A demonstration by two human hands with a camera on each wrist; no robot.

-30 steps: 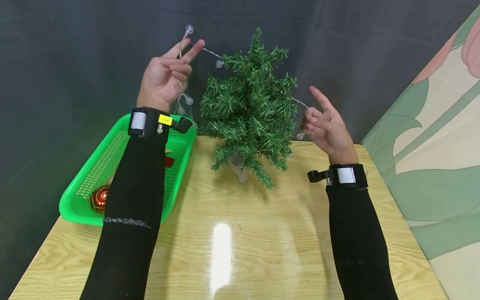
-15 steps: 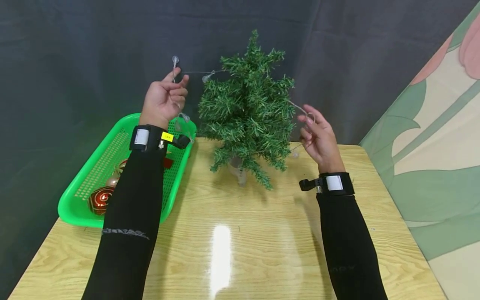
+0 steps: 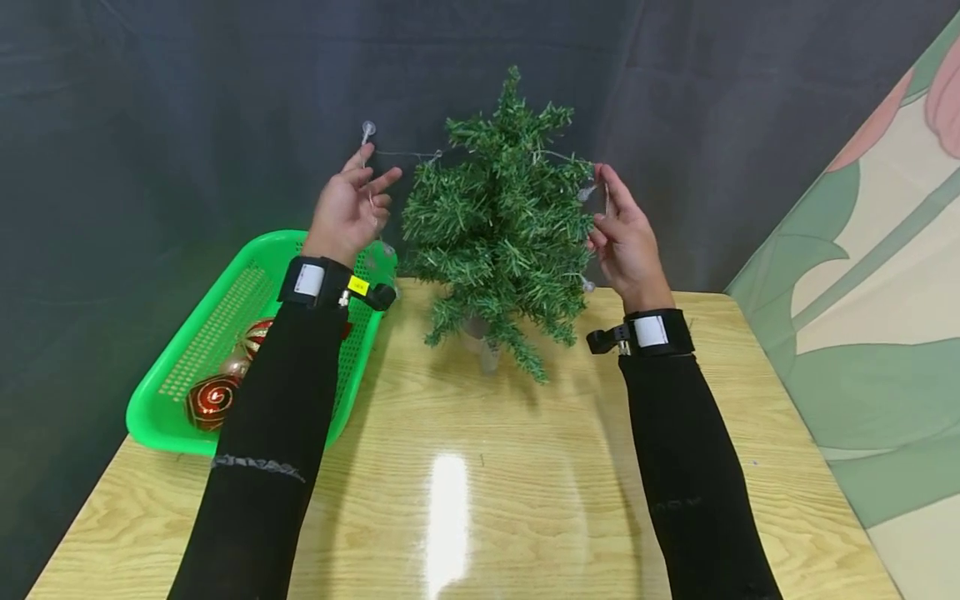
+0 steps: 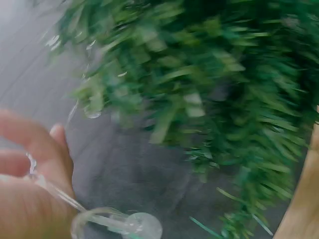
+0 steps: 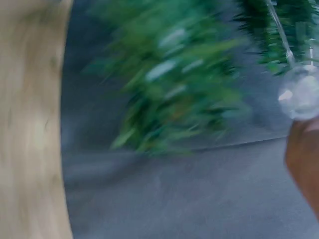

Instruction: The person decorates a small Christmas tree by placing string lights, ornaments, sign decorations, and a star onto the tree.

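Note:
A small green artificial Christmas tree (image 3: 498, 225) stands upright at the back of the table. Clear-bulbed string lights run across its upper part to both hands. Left of the tree, my left hand (image 3: 348, 208) holds the string among its fingers, with one clear bulb (image 3: 368, 129) above the fingertips. Another bulb (image 4: 144, 226) hangs by that palm in the left wrist view. My right hand (image 3: 628, 246) grips the string close to the tree's right side; a bulb (image 3: 587, 193) hangs beside its fingers, and another bulb (image 5: 301, 92) shows large in the right wrist view. The tree hides the string's middle.
Under the left forearm, a green plastic basket (image 3: 180, 321) holds red-and-gold ornaments (image 3: 212, 402) and a pale ball (image 3: 236, 364). A dark cloth (image 3: 225, 108) hangs behind the wooden table (image 3: 525, 467). Flower-patterned fabric (image 3: 870, 333) lies along the right.
My right hand dips, then rises and moves in against the tree's right side with the string. My left hand has come down from its higher position, then shifted slightly right.

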